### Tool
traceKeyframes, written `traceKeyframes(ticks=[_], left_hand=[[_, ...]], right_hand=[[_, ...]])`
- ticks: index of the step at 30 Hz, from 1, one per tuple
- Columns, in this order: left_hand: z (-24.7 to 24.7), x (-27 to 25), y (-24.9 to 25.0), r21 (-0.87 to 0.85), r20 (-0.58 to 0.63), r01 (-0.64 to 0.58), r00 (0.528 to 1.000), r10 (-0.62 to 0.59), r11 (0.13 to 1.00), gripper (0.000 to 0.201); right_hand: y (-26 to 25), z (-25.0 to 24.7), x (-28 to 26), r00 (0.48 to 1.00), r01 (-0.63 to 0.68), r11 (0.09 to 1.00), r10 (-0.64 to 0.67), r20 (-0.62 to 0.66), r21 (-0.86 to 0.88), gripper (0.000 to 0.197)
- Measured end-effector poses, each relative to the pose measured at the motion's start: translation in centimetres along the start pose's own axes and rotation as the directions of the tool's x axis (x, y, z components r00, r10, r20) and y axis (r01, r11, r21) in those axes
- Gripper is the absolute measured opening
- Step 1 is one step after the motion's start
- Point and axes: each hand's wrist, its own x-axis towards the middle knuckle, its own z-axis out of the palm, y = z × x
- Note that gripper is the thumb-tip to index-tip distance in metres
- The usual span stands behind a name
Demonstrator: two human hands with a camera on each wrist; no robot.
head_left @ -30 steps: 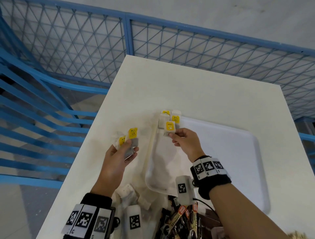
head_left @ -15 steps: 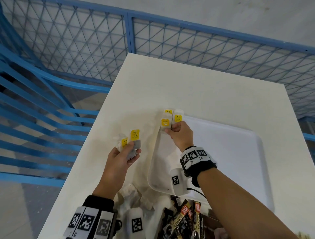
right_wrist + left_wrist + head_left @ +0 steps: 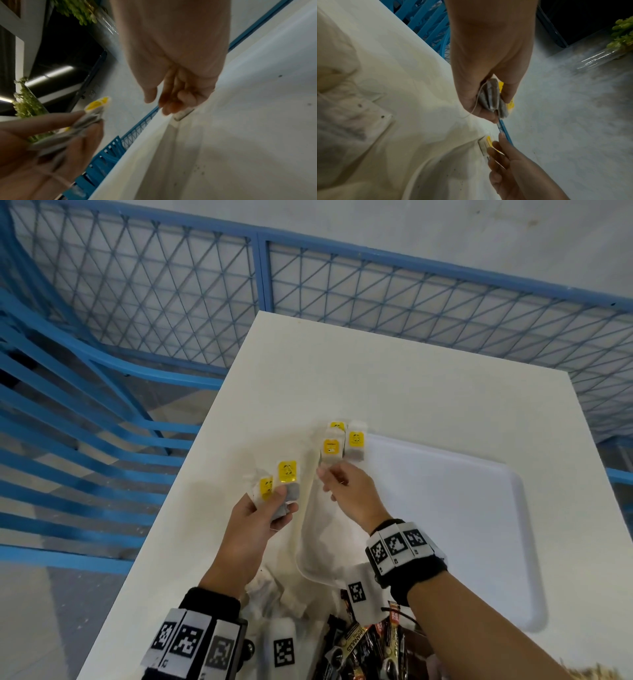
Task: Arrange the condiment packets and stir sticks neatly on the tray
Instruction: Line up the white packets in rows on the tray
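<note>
A white tray (image 3: 445,525) lies on the white table. Three yellow-tagged packets (image 3: 332,446) sit side by side at its far left corner, also seen in the left wrist view as packets (image 3: 485,144). My right hand (image 3: 334,481) hovers just short of them with fingers loosely curled and nothing in it; the right wrist view shows its fingertips (image 3: 169,108) beside a packet edge (image 3: 183,113). Left of the tray, my left hand (image 3: 274,501) grips several more packets (image 3: 287,474) above the table, their grey pouches (image 3: 491,97) bunched between thumb and fingers.
A heap of dark stick packets (image 3: 363,645) lies at the table's near edge beside a crumpled white cloth bag (image 3: 274,594). A blue mesh fence (image 3: 171,302) runs behind and to the left. The table's left edge (image 3: 164,508) is close to my left hand.
My right hand carried a yellow-tagged packet to the tray's far left corner, laid it beside the others and drew back empty. My left hand kept its bundle almost still.
</note>
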Motion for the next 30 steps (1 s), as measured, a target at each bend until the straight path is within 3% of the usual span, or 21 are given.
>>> traceKeyframes(ticks=[3, 6, 15, 18, 21, 25, 30], left_hand=[[0.2, -0.2, -0.2, 0.033, 0.035, -0.007, 0.999, 0.006, 0.999, 0.019], [0.4, -0.6, -0.3, 0.052, 0.068, -0.003, 0.998, 0.0, 0.999, 0.026], [0.9, -1.3, -1.0, 0.011, 0.095, 0.076, 0.993, -0.076, 0.997, 0.018], [0.9, -1.2, -0.8, -0.062, 0.078, 0.108, 0.992, -0.103, 0.992, 0.018], [0.7, -1.1, -0.5, -0.097, 0.067, 0.125, 0.991, -0.119, 0.987, 0.021], [0.5, -1.2, -0.7, -0.053, 0.042, 0.106, 0.994, -0.104, 0.993, 0.019], [0.6, -1.1, -0.9, 0.003, 0.029, 0.088, 0.996, -0.088, 0.996, 0.014]], right_hand=[[-0.9, 0.1, -2.2, 0.981, -0.026, 0.991, -0.001, 0.195, 0.132, 0.023], [-0.7, 0.3, -3.7, 0.959, -0.04, 0.975, -0.024, 0.283, 0.218, 0.012], [0.4, -0.1, -4.5, 0.973, -0.131, 0.874, 0.023, 0.23, 0.469, 0.022], [0.8, -1.4, -3.9, 0.98, -0.164, 0.826, 0.074, 0.184, 0.539, 0.014], [1.5, -3.0, -2.7, 0.98, -0.184, 0.805, 0.193, 0.044, 0.564, 0.01], [2.6, -4.5, -0.3, 0.955, -0.19, 0.869, 0.272, -0.121, 0.458, 0.011], [3.1, -4.6, 2.0, 0.936, -0.187, 0.936, 0.263, -0.236, 0.299, 0.01]])
